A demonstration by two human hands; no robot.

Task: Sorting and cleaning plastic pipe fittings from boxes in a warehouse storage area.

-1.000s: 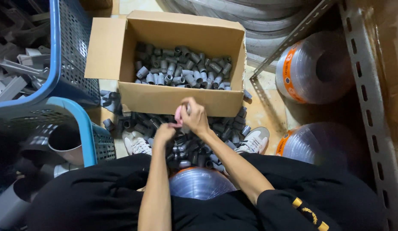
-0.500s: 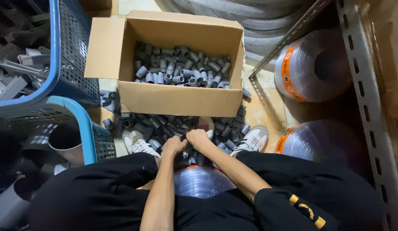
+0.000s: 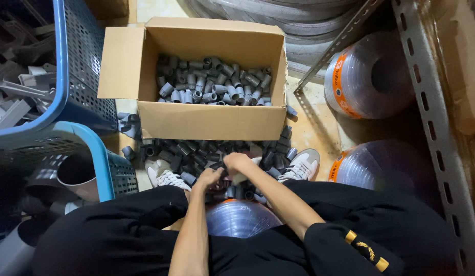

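left hand (image 3: pixel 209 177), right hand (image 3: pixel 237 162), touching, curled

ahead: cardboard box (image 3: pixel 206 120) blocks | left: blue baskets (image 3: pixel 79 76) | right: probably open floor (image 3: pixel 319 128)

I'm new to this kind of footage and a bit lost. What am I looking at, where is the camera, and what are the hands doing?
There is no machine here. A camera worn on a seated person's head looks straight down at their own arms and legs. The left hand and right hand meet low over a heap of small grey pipe fittings on the floor between the white shoes. They seem to grip fittings from the heap, though blur hides exactly what. Ahead stands an open cardboard box partly filled with the same fittings. Blue plastic baskets sit at the left, and rolls of clear hose at the right.
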